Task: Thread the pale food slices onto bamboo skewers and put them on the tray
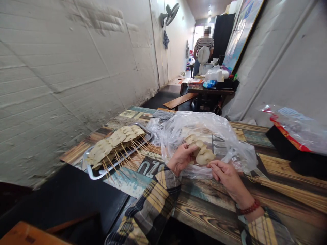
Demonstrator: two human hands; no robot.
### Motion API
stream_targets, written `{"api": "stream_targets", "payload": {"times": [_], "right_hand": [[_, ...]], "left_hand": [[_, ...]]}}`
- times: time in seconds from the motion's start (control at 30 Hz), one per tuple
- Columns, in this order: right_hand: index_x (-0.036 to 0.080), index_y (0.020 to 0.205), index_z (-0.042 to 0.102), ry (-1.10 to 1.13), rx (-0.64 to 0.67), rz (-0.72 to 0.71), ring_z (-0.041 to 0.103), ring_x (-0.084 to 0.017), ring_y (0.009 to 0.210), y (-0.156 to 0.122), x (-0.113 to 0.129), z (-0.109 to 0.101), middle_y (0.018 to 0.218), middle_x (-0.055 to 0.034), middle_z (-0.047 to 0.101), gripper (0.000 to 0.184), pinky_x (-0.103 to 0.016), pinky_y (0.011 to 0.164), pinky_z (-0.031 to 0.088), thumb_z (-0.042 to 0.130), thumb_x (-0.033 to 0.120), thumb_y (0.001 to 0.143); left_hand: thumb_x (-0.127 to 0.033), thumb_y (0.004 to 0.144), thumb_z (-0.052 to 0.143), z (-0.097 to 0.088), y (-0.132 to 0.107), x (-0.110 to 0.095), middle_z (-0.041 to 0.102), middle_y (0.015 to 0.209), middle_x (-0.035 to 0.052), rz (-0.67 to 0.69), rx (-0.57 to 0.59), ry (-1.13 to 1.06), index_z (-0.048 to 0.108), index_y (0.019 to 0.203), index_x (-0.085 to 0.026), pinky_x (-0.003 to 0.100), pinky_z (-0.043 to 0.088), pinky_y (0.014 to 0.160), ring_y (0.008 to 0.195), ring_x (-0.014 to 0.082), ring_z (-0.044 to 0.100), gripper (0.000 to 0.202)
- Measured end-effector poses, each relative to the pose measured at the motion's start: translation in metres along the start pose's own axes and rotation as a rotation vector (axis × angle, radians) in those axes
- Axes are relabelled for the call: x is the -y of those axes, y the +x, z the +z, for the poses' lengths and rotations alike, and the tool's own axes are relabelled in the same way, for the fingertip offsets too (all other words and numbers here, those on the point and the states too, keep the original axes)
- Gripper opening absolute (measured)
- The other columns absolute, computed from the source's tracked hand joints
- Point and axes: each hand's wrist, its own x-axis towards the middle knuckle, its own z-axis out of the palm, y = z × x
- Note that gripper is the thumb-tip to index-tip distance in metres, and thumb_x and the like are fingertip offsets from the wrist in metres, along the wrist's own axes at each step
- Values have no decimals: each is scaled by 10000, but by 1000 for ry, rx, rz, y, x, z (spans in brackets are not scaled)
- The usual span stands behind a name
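Observation:
Over an open clear plastic bag [230, 141], my left hand [182, 159] grips a row of thin, pale round slices [205, 157], thumb on top. My right hand [226, 174] is closed in a pinch at the near edge of the same slices. What lies between its fingertips is too small to make out. To the left, a metal tray [95, 175] bears a heap of similar pale slices [114, 141] on thin wooden skewers [133, 153], whose bare ends stick out over the tray's rim toward me.
A bundle of bare wooden skewers [293, 193] lies on the patterned table [204, 214] at right. Behind it are a black container [283, 143] and red-edged plastic packaging [291, 132]. Farther off stand a bench [180, 101], a loaded table [212, 90] and a person [204, 44].

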Motion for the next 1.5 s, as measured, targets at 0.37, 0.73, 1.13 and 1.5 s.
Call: {"api": "stream_targets", "payload": {"times": [0.37,0.73,1.13,1.5], "right_hand": [[183,811,629,25,-93,-19,391,-109,468,4,-6,10,491,66,446,408,-248,487,287,587,589,828],[187,834,634,0,-118,-1,362,-109,441,4,-5,14,461,76,413,440,-243,457,269,566,621,825],[179,863,645,35,-151,8,336,-96,431,2,-9,21,485,72,391,384,-230,416,239,585,558,835],[185,859,659,2,-147,7,348,-104,428,2,-13,21,475,71,394,409,-234,426,244,571,584,842]], "left_hand": [[-337,559,882,12,-6,13,718,891,107,-69,95,12,728,921,-141,317,491,694,801,221,630,439],[-434,524,881,17,-4,23,692,769,65,-1,8,34,740,837,-117,247,467,662,716,153,619,467],[-480,544,852,19,-4,23,699,763,68,41,-68,62,744,805,-140,245,446,589,656,156,615,442],[-468,537,861,18,-3,22,710,784,83,41,-96,29,739,826,-121,235,440,569,666,162,631,468]]}}
